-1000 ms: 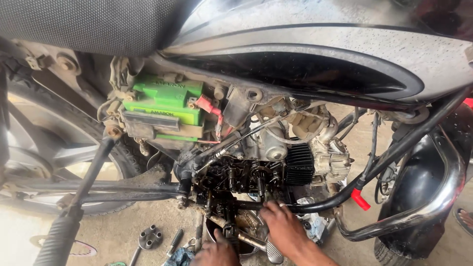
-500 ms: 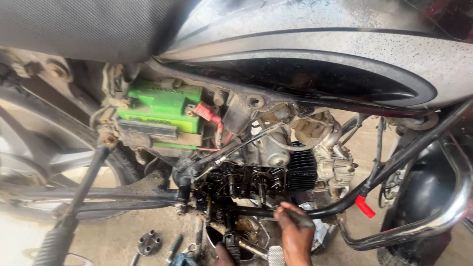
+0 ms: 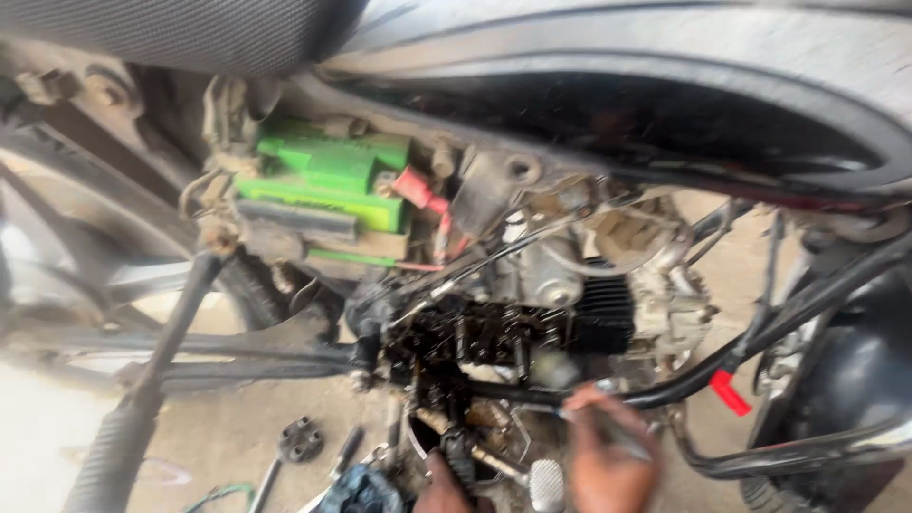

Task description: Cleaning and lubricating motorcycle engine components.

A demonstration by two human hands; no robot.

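I look at the side of a motorcycle with its oily, opened engine [image 3: 475, 342] in the middle. My right hand [image 3: 608, 451] is at the lower middle, blurred by motion. Its fingertips reach up to a black frame tube [image 3: 665, 389] just below the black finned cylinder [image 3: 603, 313]. I cannot tell whether it holds anything. Only part of my left hand [image 3: 445, 486] shows at the bottom edge, under the greasy lower engine parts. Its grip is hidden. A green battery [image 3: 323, 180] sits above the engine, under the seat [image 3: 190, 28].
A small round toothed part [image 3: 300, 439] and a thin tool lie on the concrete floor at lower left. A ribbed metal foot pedal [image 3: 546, 484] sticks out between my hands. A red tag [image 3: 730, 391] hangs on the frame tube. A dark lever [image 3: 142, 408] slants across the left.
The view has moved closer and blurred. My right hand has risen from the lower engine to the black frame tube. My left hand has stayed low at the bottom edge.
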